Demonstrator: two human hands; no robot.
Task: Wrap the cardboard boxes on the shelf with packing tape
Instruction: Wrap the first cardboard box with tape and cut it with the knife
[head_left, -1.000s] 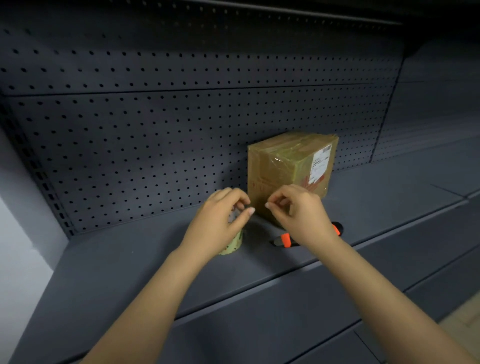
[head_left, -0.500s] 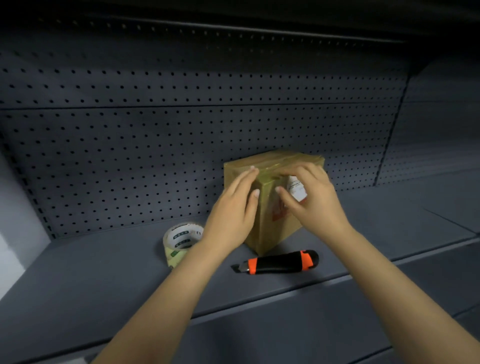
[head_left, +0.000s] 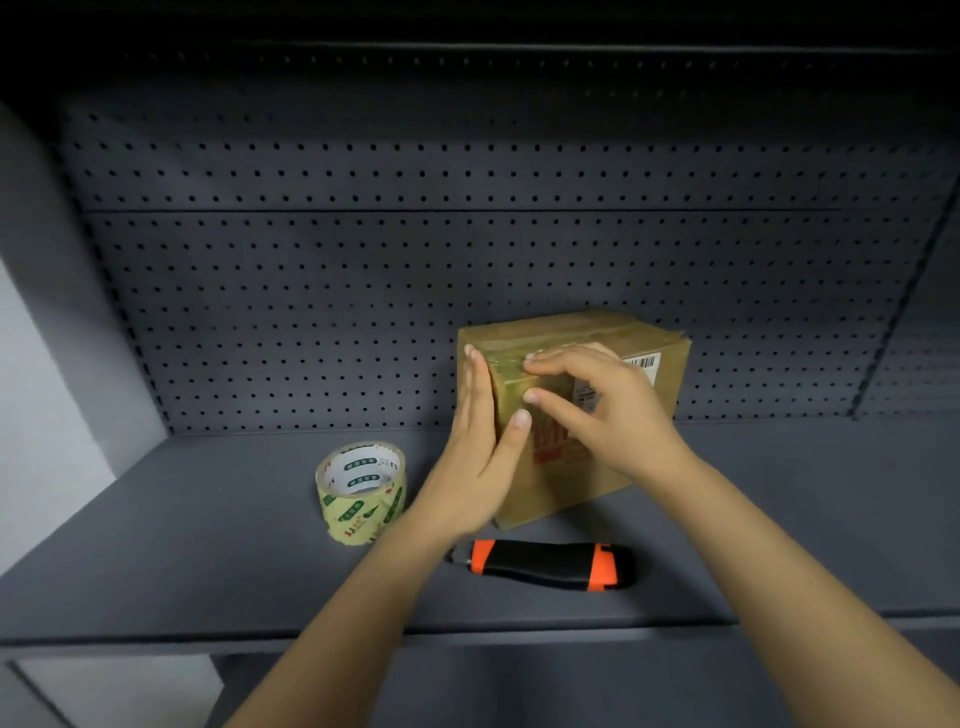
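On grey shelf (head_left: 208, 545), left hand (head_left: 478, 467) and right hand (head_left: 618, 415) press flat against cardboard box (head_left: 571, 330).

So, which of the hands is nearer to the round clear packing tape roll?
Left. The left hand lies flat on the brown cardboard box, just right of the tape roll; the right hand is farther right.

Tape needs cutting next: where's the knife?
Head view, centre: the knife lies on the shelf in front of the cardboard box, right of the tape roll.

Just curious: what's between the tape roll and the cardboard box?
Only the left hand, pressed flat against the cardboard box; the head view shows it.
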